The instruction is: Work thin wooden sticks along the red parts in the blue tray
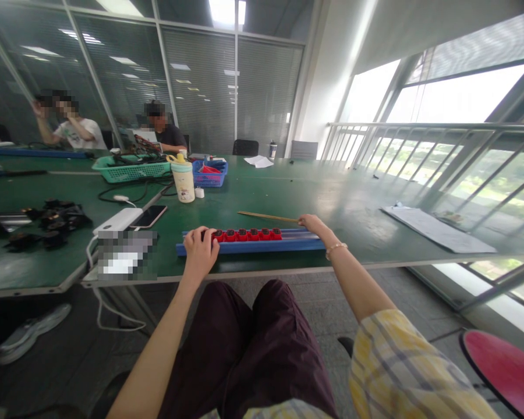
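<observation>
A long blue rail (pixel 253 248) lies near the table's front edge, with a row of several red blocks with dark tops (pixel 254 235) set in it. My left hand (pixel 201 251) grips the rail's left end, its fingers bent over the leftmost blocks and partly hiding them. At the other end, my right hand (pixel 314 227) is closed on the right tip of some thin brass-coloured rods (pixel 266 216). These slant to the left, just behind the rail. Whether they are one strip or two is hard to make out.
On the green table (pixel 332 192) stand a cream bottle (pixel 184 181), a green basket (pixel 133 170) and a blue basket (pixel 210 176). A phone (pixel 149 216), white power bank (pixel 119 221), black parts (pixel 55 221) and papers (pixel 436 228) lie around. Two people sit opposite.
</observation>
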The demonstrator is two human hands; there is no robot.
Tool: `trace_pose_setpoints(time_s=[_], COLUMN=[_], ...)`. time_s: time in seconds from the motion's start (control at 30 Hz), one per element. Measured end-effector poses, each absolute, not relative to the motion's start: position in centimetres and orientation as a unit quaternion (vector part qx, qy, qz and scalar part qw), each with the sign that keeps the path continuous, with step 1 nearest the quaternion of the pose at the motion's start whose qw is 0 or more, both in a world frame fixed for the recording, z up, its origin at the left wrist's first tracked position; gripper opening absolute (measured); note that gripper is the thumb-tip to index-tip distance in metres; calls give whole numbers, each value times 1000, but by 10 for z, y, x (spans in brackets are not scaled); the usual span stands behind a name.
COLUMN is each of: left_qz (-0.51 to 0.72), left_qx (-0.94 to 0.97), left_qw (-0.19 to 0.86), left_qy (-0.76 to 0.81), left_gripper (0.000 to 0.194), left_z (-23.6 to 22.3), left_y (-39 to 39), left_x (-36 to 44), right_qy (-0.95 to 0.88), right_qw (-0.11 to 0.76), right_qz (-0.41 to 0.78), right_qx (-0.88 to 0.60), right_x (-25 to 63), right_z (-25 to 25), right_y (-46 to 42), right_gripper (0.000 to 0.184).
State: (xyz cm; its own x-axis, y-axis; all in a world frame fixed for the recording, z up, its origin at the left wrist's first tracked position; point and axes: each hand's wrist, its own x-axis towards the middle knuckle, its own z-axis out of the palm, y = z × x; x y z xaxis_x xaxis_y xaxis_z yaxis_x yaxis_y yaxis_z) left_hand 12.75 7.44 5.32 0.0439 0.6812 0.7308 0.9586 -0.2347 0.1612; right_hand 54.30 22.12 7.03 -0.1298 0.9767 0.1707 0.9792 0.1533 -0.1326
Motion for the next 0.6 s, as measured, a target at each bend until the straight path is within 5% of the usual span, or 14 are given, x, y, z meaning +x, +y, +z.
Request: trace_pose_setpoints(time_s=[0.23, 0.6], left_qz=[-364, -365], left_qx=[-698, -697], left_qw=[190, 190], left_qy=[-586, -587], left_gripper=[35, 35], left_z=[54, 56], left_y=[74, 71], left_x=[128, 124], right_qy=[-717, -708], right_qw=[143, 333], right_qz=[-56, -270], right_qx=[-680, -560], right_x=[542, 531], right_z=[69, 80], right_y=[209, 185], right_gripper=[31, 28])
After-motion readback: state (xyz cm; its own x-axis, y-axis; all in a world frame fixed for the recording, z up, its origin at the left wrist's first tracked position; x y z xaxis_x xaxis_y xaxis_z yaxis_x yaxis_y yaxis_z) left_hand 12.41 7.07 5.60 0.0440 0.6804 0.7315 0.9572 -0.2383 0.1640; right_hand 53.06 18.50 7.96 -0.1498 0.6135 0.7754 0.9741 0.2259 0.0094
